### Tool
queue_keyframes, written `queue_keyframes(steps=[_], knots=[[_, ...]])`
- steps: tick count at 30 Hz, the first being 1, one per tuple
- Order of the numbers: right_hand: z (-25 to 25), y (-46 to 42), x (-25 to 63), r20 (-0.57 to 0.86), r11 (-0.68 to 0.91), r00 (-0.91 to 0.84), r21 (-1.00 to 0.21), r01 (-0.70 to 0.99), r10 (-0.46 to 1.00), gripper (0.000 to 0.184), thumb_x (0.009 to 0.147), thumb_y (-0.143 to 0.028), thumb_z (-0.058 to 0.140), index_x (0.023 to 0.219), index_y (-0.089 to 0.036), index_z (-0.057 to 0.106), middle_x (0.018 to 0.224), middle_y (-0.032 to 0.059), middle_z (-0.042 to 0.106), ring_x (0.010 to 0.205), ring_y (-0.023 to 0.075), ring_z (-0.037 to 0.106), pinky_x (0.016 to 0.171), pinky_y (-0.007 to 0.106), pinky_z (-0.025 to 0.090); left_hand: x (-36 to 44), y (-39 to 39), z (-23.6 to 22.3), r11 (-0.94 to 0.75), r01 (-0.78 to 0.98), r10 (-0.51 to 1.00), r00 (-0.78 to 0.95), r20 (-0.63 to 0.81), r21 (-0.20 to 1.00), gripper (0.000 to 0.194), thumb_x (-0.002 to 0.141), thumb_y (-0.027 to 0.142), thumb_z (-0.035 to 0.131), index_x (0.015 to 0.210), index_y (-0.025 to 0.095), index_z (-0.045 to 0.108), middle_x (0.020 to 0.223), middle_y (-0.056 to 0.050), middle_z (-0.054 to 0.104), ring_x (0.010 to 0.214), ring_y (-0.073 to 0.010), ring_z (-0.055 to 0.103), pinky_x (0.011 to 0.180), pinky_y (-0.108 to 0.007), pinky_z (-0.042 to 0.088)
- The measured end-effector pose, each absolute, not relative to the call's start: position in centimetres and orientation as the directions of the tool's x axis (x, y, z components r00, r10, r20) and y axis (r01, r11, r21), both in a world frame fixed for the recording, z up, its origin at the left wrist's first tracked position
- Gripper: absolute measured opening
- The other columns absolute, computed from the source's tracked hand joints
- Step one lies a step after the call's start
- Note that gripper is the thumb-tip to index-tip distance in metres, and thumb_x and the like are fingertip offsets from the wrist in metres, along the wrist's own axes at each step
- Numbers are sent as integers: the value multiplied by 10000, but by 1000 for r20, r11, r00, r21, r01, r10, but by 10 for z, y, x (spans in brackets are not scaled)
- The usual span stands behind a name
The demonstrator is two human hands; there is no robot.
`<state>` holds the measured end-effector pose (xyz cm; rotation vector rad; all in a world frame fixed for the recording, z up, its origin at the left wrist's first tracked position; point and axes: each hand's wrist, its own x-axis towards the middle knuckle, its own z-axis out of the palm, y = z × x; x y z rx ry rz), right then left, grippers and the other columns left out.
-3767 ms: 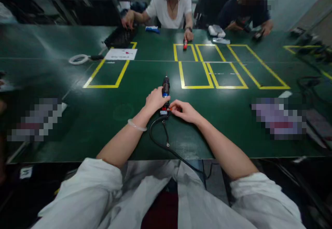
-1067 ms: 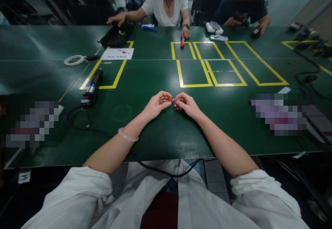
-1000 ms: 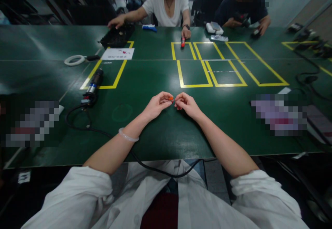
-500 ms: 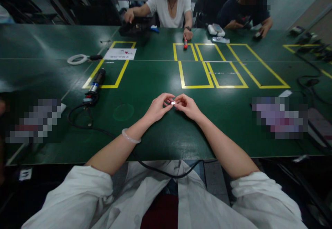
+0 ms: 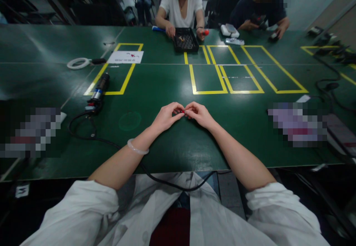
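My left hand [image 5: 168, 116] and my right hand [image 5: 198, 114] meet just above the green table [image 5: 178, 146], fingertips together. Between them they pinch a small red and dark piece [image 5: 182, 111]. Most of it is covered by the fingers, and its kind is too small to tell. Both hands are closed on it, thumbs toward me. A pale bangle [image 5: 138, 147] circles my left wrist.
Yellow tape outlines [image 5: 210, 92] mark the table ahead. To the left lie an electric screwdriver [image 5: 98, 90] with a black cord and a white cable coil [image 5: 78, 63]. Across the table, a person in white handles a black tray [image 5: 186, 40]; another person sits at right.
The piece in my fingers has turned from a bright white glint to red and dark. Across the table, the co-worker has brought the black tray to the middle and lifted the red-tipped item.
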<state>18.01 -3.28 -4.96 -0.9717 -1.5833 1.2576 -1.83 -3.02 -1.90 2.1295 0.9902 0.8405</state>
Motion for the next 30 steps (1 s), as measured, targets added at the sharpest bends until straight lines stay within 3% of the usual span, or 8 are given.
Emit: queue_keyframes(steps=[10, 16, 20, 24, 30], knots=[[-49, -31, 181, 153, 177, -326, -983, 45, 933, 281, 822, -435, 679, 865, -174, 584, 722, 11, 655, 621, 116, 582, 603, 253, 480, -20, -30, -22, -455, 387, 837, 493, 237, 802, 305, 892, 353, 619, 1145, 183, 602, 981, -44, 706, 888, -160, 675, 815, -280, 526], [-46, -32, 181, 137, 155, -326, -988, 28, 935, 285, 838, -441, 657, 843, -164, 594, 697, 17, 644, 607, 114, 572, 589, 251, 466, -19, -30, -20, -487, 393, 825, 500, 263, 780, 184, 874, 275, 626, 1025, 171, 627, 943, -31, 689, 849, -139, 658, 815, -269, 524], [-47, -33, 180, 149, 156, -321, -988, -4, 935, 307, 813, -431, 691, 944, -179, 575, 760, 4, 644, 611, 108, 564, 584, 246, 458, -20, -29, -20, -486, 392, 831, 485, 274, 781, 189, 884, 291, 617, 1026, 168, 628, 942, -35, 688, 858, -146, 658, 816, -276, 525], [-51, -33, 180, 205, 217, -326, -976, 0, 923, 372, 758, -375, 752, 1019, -198, 556, 862, -2, 635, 619, 90, 525, 580, 233, 432, -22, -28, -22, -482, 391, 839, 465, 284, 784, 197, 884, 303, 620, 1025, 166, 626, 951, -42, 688, 873, -153, 658, 822, -283, 524], [-51, -34, 180, 250, 288, -318, -955, 76, 914, 321, 773, -353, 724, 1006, -199, 565, 875, 1, 620, 619, 96, 502, 561, 237, 405, -23, -26, -22, -473, 373, 837, 473, 275, 798, 199, 881, 307, 627, 1021, 166, 626, 951, -39, 683, 871, -147, 655, 815, -278, 521]])
